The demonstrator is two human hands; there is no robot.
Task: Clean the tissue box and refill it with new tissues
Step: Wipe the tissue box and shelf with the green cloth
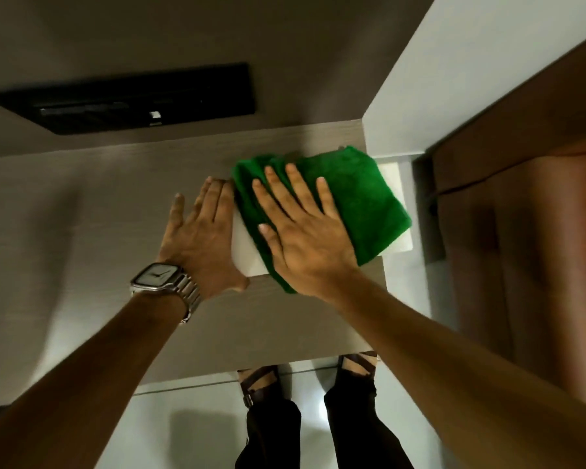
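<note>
At the centre of the frame, our left hand [200, 238] rests flat and released against the white tissue box [247, 252] on the tabletop [82, 211]; our right hand [305, 238], fingers spread, presses the green cloth [362, 201] onto the box.

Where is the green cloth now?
In the head view, right of centre, the green microfibre cloth lies on the white tissue box, pressed flat under the right hand.

Tissue box [247, 255] — mostly under cloth [352, 198]
</note>
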